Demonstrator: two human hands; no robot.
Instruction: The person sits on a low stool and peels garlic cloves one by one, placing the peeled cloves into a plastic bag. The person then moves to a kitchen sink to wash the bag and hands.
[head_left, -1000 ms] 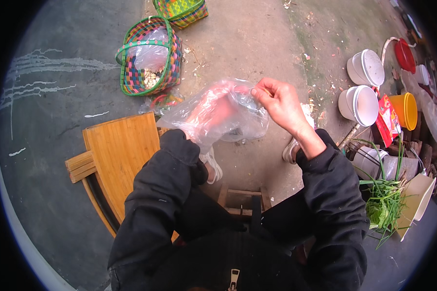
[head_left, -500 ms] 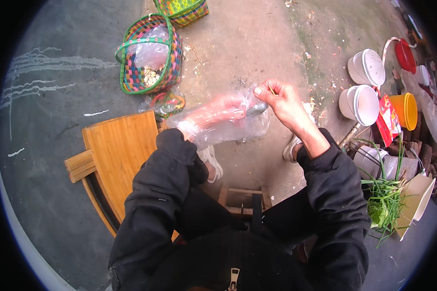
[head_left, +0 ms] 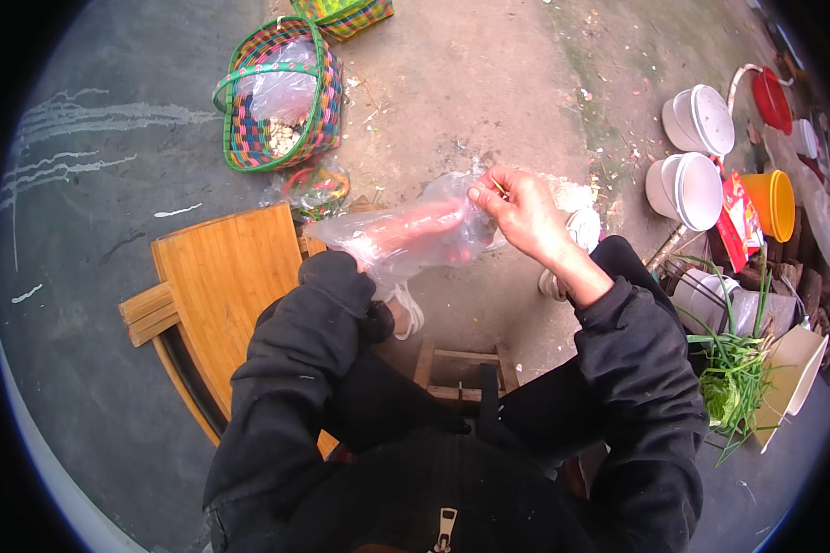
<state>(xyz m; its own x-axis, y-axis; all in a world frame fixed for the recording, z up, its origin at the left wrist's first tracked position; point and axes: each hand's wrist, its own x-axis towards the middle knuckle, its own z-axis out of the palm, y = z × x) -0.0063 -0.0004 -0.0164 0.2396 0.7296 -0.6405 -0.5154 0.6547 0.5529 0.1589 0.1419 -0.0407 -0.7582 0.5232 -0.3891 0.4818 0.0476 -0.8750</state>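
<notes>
A clear plastic bag (head_left: 341,230) stretches across the space in front of my knees. My left hand (head_left: 429,226) and wrist are inside it, seen only hazily through the film, so its fingers cannot be made out. My right hand (head_left: 521,212) pinches the far right end of the bag between thumb and fingers. A thin yellowish-green strip (head_left: 500,188) pokes out at those fingertips.
A colourful woven basket (head_left: 327,111) holds a plastic bag and pale pieces. A wooden chair (head_left: 226,286) stands at left, a small wooden stool frame (head_left: 461,356) between my legs. White buckets (head_left: 696,192), a yellow bucket (head_left: 778,207) and green vegetables (head_left: 733,387) line the right.
My right hand has shifted slightly left and down with the bag's end. A grey shape that showed at my left fingertips inside the bag is no longer visible.
</notes>
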